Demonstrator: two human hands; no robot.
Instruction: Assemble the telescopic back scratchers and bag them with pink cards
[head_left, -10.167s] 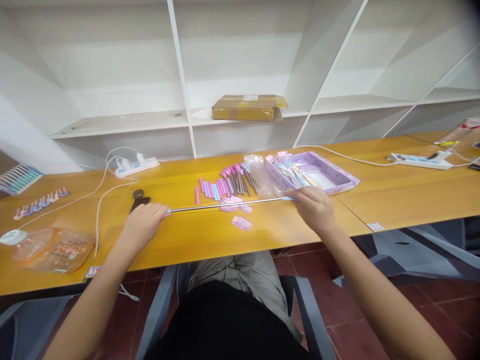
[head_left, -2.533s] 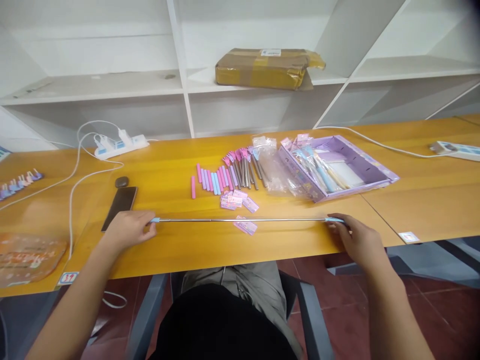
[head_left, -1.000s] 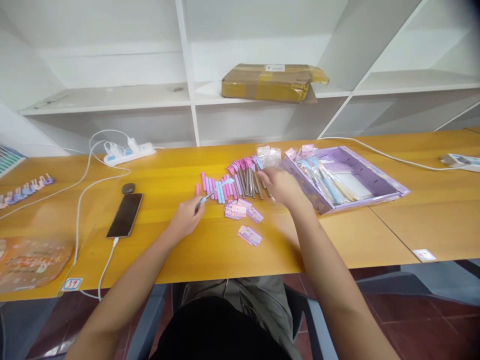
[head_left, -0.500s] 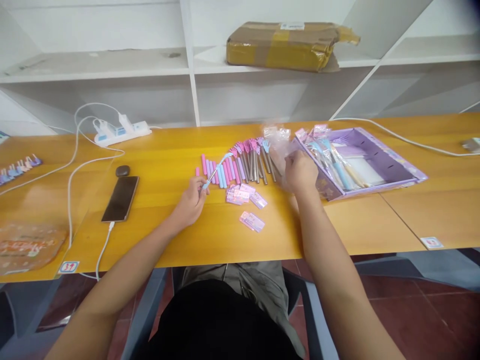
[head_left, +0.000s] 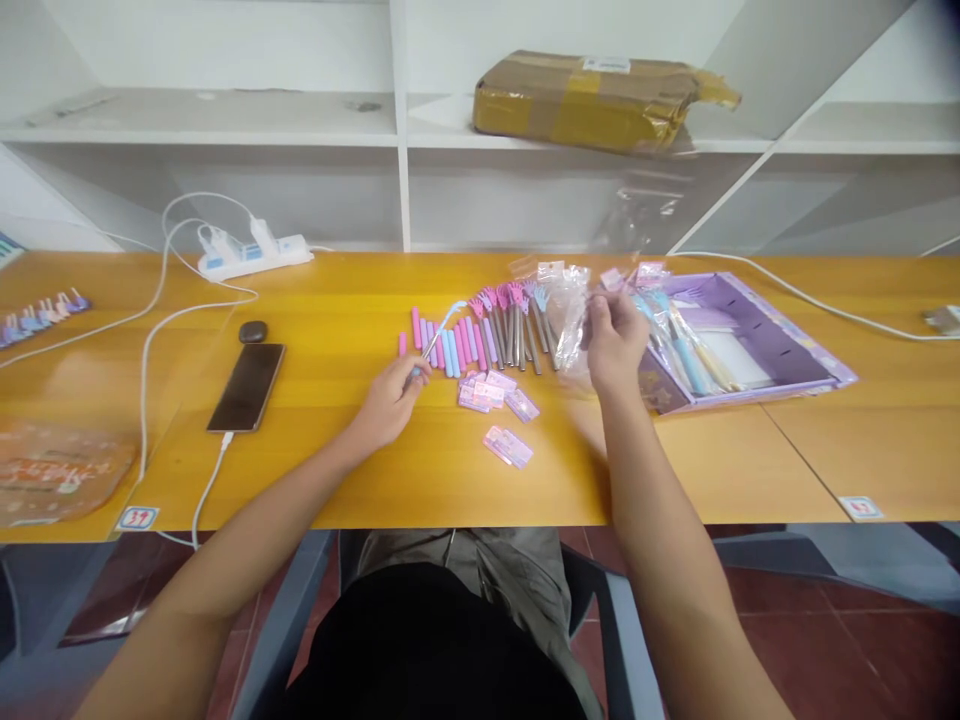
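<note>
One purple tray [head_left: 766, 322] sits just beside your right hand [head_left: 616, 338], which pinches a clear bag [head_left: 634, 222]; hold only its edge, so it should open freely. Well apart, your left hand [head_left: 391, 400] grips the blue stick [head_left: 444, 326] near the tubes [head_left: 451, 354]; lift it clear.

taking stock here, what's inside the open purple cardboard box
Inside the open purple cardboard box: blue and tan sticks in clear plastic wrappers, plus a white patch. Whatever lies beneath the sticks is covered; the right hand hides part of the box's left side.

top [head_left: 431, 650]: black | trousers [head_left: 517, 575]: creased grey-green | forearms [head_left: 274, 525], hands [head_left: 391, 400]: bare | pale front line [head_left: 451, 544]: possibly a drawstring
</note>
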